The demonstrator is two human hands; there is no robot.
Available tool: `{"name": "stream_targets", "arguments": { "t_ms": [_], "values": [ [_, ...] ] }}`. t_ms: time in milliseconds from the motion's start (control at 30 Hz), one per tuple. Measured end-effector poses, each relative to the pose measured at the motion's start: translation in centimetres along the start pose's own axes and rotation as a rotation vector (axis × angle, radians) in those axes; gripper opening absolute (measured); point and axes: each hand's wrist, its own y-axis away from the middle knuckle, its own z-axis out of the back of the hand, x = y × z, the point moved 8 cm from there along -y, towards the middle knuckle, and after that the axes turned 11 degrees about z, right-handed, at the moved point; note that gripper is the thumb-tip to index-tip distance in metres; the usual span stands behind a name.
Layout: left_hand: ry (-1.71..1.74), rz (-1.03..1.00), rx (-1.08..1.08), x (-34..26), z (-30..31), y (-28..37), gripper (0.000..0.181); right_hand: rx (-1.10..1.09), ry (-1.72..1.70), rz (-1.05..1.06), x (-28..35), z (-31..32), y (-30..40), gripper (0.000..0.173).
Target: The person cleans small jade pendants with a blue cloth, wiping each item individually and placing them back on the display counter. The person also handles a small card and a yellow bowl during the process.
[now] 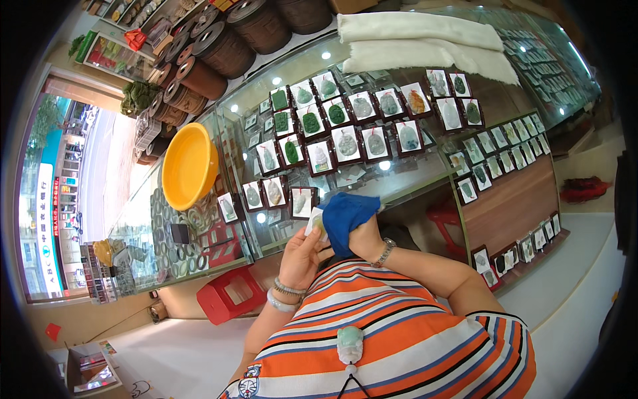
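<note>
My left hand [300, 252] pinches a small white card [312, 223] with a pale greenish piece on it, just in front of my body. Close on its right, my right hand [366, 240] grips a bunched blue cloth [346, 219], which hides most of its fingers. The cloth's left edge lies beside the card; whether they touch I cannot tell. Beyond my hands, carved jade pendants on white cards in dark frames stand in rows on a glass display case [408, 179]. The nearest framed pendant [300, 203] is just past the card.
A yellow plastic basin [187, 167] stands on the glass at the left, near jade bangles [192, 262]. A red plastic stool [232, 294] is below the counter. White cloth [423, 35] lies across the far glass. At right, a wooden counter [518, 204] holds more framed pieces.
</note>
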Motion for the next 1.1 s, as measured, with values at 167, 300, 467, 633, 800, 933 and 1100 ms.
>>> {"name": "stream_targets", "arguments": {
  "t_ms": [167, 300, 467, 633, 800, 933, 1100],
  "values": [
    [-0.143, -0.170, -0.191, -1.1, 0.6, 0.7, 0.022, -0.023, -0.333, -0.246, -1.9, 0.0, 0.6, 0.013],
    [-0.429, -0.178, -0.229, -2.6, 0.2, 2.0, 0.020, 0.083, -0.631, -0.544, -3.7, -0.2, 1.0, 0.010],
    [-0.491, -0.113, -0.139, -2.5, -0.6, 2.4, 0.010, 0.470, -0.243, -0.288, -2.3, -1.7, 0.0, 0.029],
    [-0.722, -0.220, -0.145, -2.1, -1.5, 2.9, 0.015, 0.679, 0.036, -0.145, -1.2, -3.2, -1.5, 0.021],
    [-0.656, -0.220, -0.165, -2.5, -1.2, 3.3, 0.011, 0.779, 0.433, -0.064, -0.4, -4.4, -2.7, 0.006],
    [-0.672, -0.236, -0.125, -3.6, -1.1, 4.4, 0.007, 0.725, -0.032, -0.129, 0.0, -4.5, -2.1, 0.016],
    [-0.382, -0.184, -0.132, -3.8, 0.6, 3.9, 0.008, 0.434, -0.477, -0.274, -1.1, -2.6, 0.8, 0.035]
  ]
}}
